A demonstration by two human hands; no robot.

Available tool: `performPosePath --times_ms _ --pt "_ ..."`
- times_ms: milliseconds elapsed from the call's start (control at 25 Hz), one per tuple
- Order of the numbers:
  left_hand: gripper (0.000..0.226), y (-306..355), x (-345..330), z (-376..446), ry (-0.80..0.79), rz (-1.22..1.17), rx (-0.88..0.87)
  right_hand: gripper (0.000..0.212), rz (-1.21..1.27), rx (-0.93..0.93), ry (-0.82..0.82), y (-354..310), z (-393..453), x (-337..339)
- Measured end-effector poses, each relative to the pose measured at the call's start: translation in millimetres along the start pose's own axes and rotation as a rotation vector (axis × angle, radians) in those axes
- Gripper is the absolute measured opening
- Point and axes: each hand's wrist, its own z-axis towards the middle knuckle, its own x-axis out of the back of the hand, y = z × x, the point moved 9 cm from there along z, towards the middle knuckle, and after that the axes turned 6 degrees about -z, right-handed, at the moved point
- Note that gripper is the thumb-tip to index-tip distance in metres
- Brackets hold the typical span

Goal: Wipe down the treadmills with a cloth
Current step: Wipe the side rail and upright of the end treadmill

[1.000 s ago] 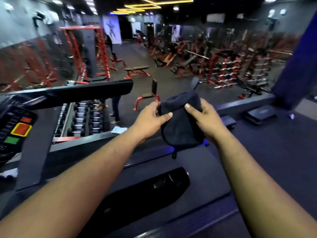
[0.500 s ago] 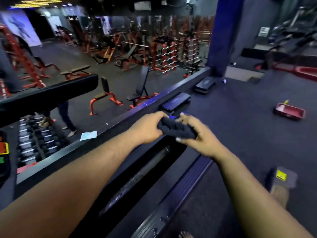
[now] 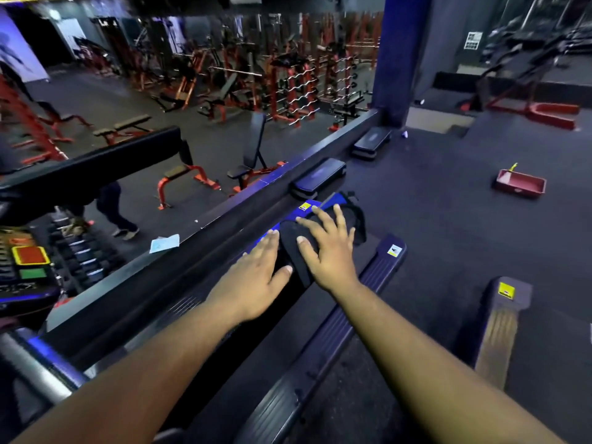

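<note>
A dark cloth (image 3: 293,251) lies flat on the far end of the treadmill's deck (image 3: 256,357). My right hand (image 3: 326,251) presses down on it with fingers spread. My left hand (image 3: 253,280) lies flat beside it, its thumb on the cloth's left edge. The treadmill's ribbed side rail (image 3: 352,318) runs along the right of the deck. Its console (image 3: 28,261), with a red and a green button, sits at the far left under a black handlebar (image 3: 96,168).
A ledge (image 3: 224,216) borders the treadmill on the left, with a paper (image 3: 165,243) on it and step platforms (image 3: 320,177) along it. Below are benches, racks and a person (image 3: 115,206). A red tray (image 3: 519,184) lies on the floor; another machine's end (image 3: 499,315) stands right.
My view swung right and down. Both hands lowered the bunched cloth from in front of me onto the treadmill's far end and flattened out on it.
</note>
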Motion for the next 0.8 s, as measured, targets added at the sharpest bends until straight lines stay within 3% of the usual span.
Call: performPosePath --times_ms 120,280,480,560,680,800 --pt "0.078 5.1 -4.8 4.0 -0.055 0.11 -0.015 0.038 -0.123 0.027 -0.048 22.9 49.4 11.4" --pt "0.082 2.8 -7.0 2.9 -0.059 0.1 -0.013 0.026 0.035 -0.275 0.006 34.3 57.0 7.7" --pt "0.083 2.8 -5.9 -1.1 -0.058 0.096 -0.076 0.05 0.196 -0.109 0.071 12.8 6.9 -5.7" --pt "0.08 2.4 -8.1 0.8 -0.088 0.164 -0.077 0.058 0.305 -0.299 0.173 37.0 22.4 1.2" --pt "0.075 4.5 -10.2 2.5 -0.107 0.169 -0.079 0.062 0.724 -0.659 0.4 47.7 -8.1 -14.0" --pt "0.074 3.1 -10.2 5.9 -0.107 0.138 -0.079 0.062 0.864 -0.68 0.382 9.7 -47.3 -37.2"
